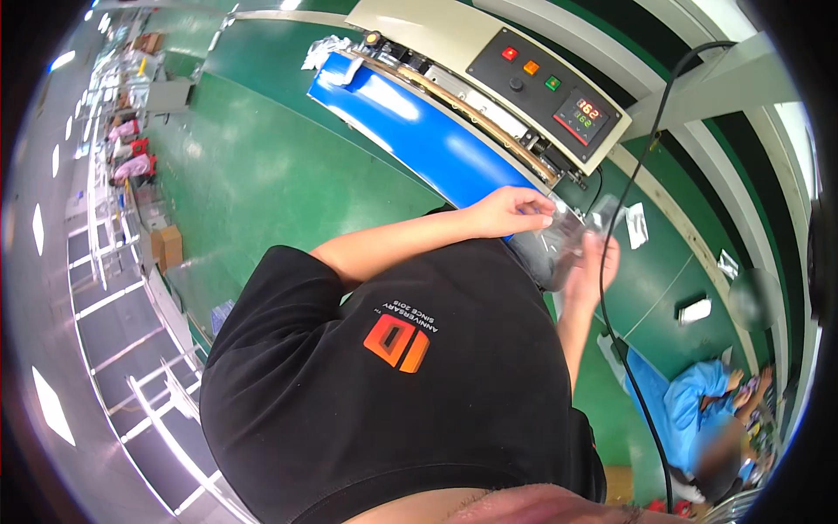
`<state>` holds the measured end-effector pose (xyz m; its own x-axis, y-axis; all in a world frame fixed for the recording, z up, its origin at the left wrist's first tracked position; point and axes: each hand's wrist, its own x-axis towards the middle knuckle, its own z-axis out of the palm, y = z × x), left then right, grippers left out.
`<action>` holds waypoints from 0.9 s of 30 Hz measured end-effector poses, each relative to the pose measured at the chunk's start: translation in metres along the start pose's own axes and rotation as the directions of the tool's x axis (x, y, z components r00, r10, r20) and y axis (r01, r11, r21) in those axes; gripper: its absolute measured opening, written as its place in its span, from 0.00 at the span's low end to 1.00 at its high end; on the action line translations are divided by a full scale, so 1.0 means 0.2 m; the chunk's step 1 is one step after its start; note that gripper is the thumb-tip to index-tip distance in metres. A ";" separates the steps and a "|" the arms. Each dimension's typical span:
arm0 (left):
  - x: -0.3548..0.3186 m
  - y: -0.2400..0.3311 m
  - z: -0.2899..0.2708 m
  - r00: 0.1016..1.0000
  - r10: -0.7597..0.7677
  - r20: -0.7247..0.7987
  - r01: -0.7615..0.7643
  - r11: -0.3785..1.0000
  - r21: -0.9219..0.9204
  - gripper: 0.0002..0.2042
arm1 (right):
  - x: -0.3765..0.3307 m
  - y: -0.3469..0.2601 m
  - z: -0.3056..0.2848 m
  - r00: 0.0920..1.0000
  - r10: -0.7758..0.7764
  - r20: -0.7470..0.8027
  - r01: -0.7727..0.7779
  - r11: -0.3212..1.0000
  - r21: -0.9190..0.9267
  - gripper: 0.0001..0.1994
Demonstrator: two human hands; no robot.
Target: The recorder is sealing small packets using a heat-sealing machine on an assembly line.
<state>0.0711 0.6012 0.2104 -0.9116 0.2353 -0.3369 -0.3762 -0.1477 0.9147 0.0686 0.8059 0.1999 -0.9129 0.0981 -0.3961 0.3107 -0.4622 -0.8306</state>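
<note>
A clear plastic bag [543,251] hangs between my two hands at the right end of a band sealer [471,39]. My left hand [506,212] is closed on the bag's upper left part, thumb and fingers curled together beside the blue conveyor belt [419,131]. On the other side, my right hand [594,265] pinches the bag's right part near its top edge. What lies inside the bag is hard to make out through the shiny film. The sealer's guide and the belt's right end are just beyond my left fingers.
The sealer's control panel [546,87] has lit buttons and a digital display. A black cable [611,323] hangs down past my right hand. Small white packets [694,310] lie on the green table [650,279] at right. A co-worker in a blue garment [694,397] sits further right.
</note>
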 end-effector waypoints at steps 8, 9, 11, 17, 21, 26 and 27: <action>-0.02 -0.07 -0.11 0.997 -0.069 0.018 0.069 0.998 0.010 0.10 | -0.19 0.20 0.21 0.993 0.118 0.005 -0.115 0.980 -0.161 0.11; -0.02 -0.07 -0.13 0.994 -0.101 0.046 0.103 0.994 -0.038 0.10 | -0.18 0.20 0.21 0.988 0.151 0.000 -0.150 0.981 -0.125 0.10; -0.03 -0.08 -0.13 0.990 -0.123 0.073 0.129 0.987 -0.093 0.10 | -0.20 0.20 0.22 0.987 0.156 -0.024 -0.158 0.981 -0.109 0.10; 0.00 -0.07 -0.10 0.963 -0.270 -0.021 0.266 0.957 -0.112 0.10 | -0.19 0.21 0.27 0.981 0.171 -0.094 -0.167 0.985 0.045 0.05; 0.02 -0.08 -0.10 0.945 -0.325 -0.047 0.312 0.933 -0.177 0.09 | -0.15 0.22 0.26 0.965 0.243 -0.102 -0.239 0.970 0.045 0.04; 0.05 -0.09 -0.09 0.931 -0.344 -0.119 0.315 0.925 -0.211 0.09 | -0.13 0.26 0.26 0.951 0.260 -0.168 -0.242 0.963 0.123 0.03; 0.06 -0.09 -0.09 0.917 -0.379 -0.126 0.342 0.908 -0.240 0.09 | -0.12 0.27 0.26 0.958 0.255 -0.131 -0.237 0.961 0.141 0.03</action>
<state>0.0637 0.5898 0.1868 -0.7140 0.1503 -0.6838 -0.6937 -0.2845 0.6617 0.0944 0.7321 0.1847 -0.7607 0.0916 -0.6427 0.4773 -0.5921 -0.6493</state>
